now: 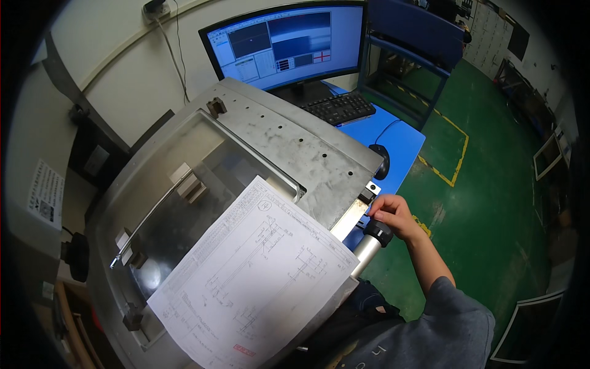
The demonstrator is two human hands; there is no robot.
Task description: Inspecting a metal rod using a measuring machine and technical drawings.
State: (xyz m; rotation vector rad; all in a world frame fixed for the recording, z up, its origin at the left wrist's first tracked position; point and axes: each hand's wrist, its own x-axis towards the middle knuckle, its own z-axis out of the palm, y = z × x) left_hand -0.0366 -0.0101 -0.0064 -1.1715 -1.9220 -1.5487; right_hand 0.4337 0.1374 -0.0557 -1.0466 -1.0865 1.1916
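My right hand (396,216) is at the right edge of the metal machine table, its thumb and fingers pinched together beside a bright rail. What sits between the fingertips is too small to make out. Just below the hand is a black ribbed knob (379,231) on a silver cylinder (367,251). A white sheet with a technical drawing (264,277) lies over the near part of the table. On the glass stage (212,215), a thin metal rod (153,217) rests across two small blocks, the upper block (192,184) and the lower block (132,249). My left hand is out of view.
A monitor (307,46) showing measuring software stands at the back, with a black keyboard (338,109) and mouse (381,161) on the blue desk (399,138). Dark clamps (216,107) sit at the stage frame. Yellow lines (461,154) mark the green floor at right.
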